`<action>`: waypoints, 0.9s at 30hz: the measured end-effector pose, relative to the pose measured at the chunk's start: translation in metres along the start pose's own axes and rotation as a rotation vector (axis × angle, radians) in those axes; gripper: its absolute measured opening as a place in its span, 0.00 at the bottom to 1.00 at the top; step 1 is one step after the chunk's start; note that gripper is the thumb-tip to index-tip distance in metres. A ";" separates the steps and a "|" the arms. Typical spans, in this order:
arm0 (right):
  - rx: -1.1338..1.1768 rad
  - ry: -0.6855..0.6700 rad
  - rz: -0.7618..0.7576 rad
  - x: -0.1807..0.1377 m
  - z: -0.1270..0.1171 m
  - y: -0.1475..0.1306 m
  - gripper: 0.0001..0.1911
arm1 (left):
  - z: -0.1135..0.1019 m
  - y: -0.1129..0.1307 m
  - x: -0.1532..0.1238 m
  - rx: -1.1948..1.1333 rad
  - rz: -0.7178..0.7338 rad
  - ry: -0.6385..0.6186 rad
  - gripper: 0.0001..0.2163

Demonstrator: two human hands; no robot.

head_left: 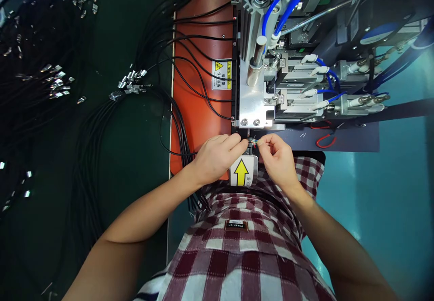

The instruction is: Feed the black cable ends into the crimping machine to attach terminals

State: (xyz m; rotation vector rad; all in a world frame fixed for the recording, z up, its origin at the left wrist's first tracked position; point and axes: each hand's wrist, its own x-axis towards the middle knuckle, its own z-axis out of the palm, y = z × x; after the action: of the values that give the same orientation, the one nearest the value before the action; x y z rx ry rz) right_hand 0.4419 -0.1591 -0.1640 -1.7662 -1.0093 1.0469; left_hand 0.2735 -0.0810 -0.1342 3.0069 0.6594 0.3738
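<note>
At the front end of the machine's feed track, my left hand [220, 156] has its fingers closed on a black cable [178, 153] that trails off to the left. My right hand [278, 158] pinches at the thin coloured wires [254, 143] fanned out at the cable's end; they are too small to make out one by one. Below the fingers lies a white label with a yellow arrow [241, 172]. Just beyond both hands stands the machine's metal block [252, 104]. Several other black cables [203, 36] run across the orange plate [190, 111] into the track.
On the dark green table [118, 30] lie bundles of black cables with shiny metal connectors [132, 82]. Pneumatic cylinders [294, 97] with blue hoses [288, 2] crowd the far right. Red-handled scissors [325, 141] rest on the machine's base plate [359, 136].
</note>
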 end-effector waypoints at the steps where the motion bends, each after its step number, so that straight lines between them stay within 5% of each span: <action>1: 0.017 -0.012 0.011 0.000 -0.001 0.000 0.07 | 0.000 0.000 0.000 -0.002 0.004 -0.006 0.10; 11: -0.116 0.049 -0.118 0.000 -0.008 -0.001 0.07 | 0.001 -0.001 0.001 0.001 0.003 -0.033 0.11; 19: -0.293 0.156 -0.416 0.001 -0.002 -0.003 0.02 | 0.002 -0.001 -0.001 0.001 -0.001 -0.030 0.11; 27: -0.254 0.117 -0.271 0.000 0.000 -0.005 0.04 | 0.000 -0.002 0.001 -0.003 0.008 -0.050 0.12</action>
State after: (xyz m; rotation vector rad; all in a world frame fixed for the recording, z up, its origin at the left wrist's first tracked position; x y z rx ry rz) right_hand 0.4406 -0.1576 -0.1597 -1.8038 -1.3103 0.6624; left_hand 0.2733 -0.0791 -0.1344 3.0059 0.6417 0.2986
